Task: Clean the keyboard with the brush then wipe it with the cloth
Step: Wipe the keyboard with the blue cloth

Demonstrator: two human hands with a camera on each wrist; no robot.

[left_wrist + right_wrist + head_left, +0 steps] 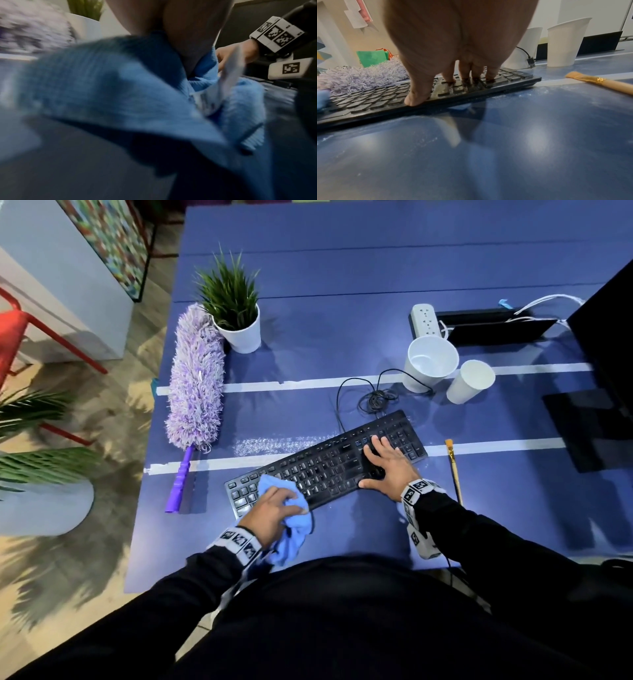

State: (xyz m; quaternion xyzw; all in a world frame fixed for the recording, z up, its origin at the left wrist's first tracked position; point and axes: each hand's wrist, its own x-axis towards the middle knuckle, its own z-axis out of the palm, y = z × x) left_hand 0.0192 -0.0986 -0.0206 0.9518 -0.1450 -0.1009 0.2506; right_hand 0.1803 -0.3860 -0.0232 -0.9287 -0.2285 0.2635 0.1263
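Three cameras: one overhead on the head, one low on each wrist.

Head view looks steeply down and forward, taking in the whole blue table (pixel 342 268) with the keyboard (pixel 325 467) lying diagonally below. The left wrist view is jammed right against the cloth (pixel 120 88), blurred, facing across the table towards the right hand (pixel 240 52). The right wrist view sits low by the near table edge, looking along the right hand's fingers (pixel 491 75) over the keyboard (pixel 376 100) to the duster (pixel 359 77), which the other two views also show.
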